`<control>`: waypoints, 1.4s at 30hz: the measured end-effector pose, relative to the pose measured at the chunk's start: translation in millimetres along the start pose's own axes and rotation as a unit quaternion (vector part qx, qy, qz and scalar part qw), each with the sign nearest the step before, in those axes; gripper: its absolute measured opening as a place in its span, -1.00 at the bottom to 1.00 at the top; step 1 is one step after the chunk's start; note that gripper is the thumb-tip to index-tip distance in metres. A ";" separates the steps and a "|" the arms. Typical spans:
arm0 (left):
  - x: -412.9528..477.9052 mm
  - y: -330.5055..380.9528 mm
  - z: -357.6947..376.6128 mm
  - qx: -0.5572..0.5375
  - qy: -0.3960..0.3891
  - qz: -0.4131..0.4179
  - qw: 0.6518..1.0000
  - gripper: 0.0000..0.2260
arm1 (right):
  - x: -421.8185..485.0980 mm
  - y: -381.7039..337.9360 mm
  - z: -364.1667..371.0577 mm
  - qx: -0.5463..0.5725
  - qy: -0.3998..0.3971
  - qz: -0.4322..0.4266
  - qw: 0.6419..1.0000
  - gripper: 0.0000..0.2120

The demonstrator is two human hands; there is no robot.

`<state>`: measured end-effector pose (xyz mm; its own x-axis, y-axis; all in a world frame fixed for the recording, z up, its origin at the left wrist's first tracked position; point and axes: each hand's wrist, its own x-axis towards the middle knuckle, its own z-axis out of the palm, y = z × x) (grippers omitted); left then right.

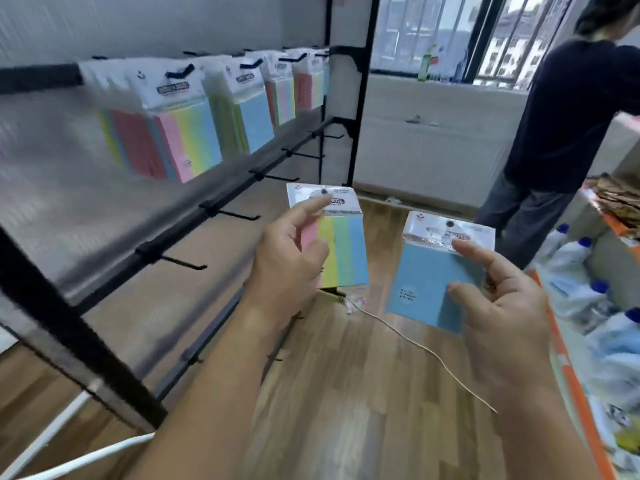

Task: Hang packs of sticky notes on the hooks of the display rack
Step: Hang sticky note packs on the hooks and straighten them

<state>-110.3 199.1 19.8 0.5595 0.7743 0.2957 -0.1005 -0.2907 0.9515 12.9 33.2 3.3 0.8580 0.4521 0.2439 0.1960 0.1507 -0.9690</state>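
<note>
My left hand holds a striped pack of sticky notes, pink, yellow, green and blue, with its white header upward. A plain blue pack is pinched in my right hand, thumb on its front. Both packs hang in the air over the wooden floor, to the right of the black display rack. The rack's upper row carries several hung packs. Its lower rail has several bare hooks, the nearest just left of my left hand.
A person in dark clothes stands at the back right beside a radiator under the window. Plastic bottles and orange-edged boxes line the right side. A thin cord lies across the floor.
</note>
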 end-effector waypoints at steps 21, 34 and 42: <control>338.6 -49.6 164.9 0.176 0.205 0.069 0.960 -0.51 | 468.3 83.8 46.5 0.068 -0.267 -0.040 0.961 -0.56; 463.9 -72.7 151.8 0.289 0.325 0.105 0.894 -0.45 | 625.4 84.9 178.5 0.145 -0.361 -0.140 0.911 -0.59; 483.0 -75.8 157.1 0.336 0.386 0.062 0.857 -0.43 | 668.9 99.5 228.9 0.212 -0.375 -0.152 0.889 -0.61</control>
<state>296.8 506.8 77.2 -0.1591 0.7799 0.6053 0.5212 -0.4544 0.7224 497.6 551.9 79.3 0.2065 0.7693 0.6045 0.0311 0.6124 -0.7899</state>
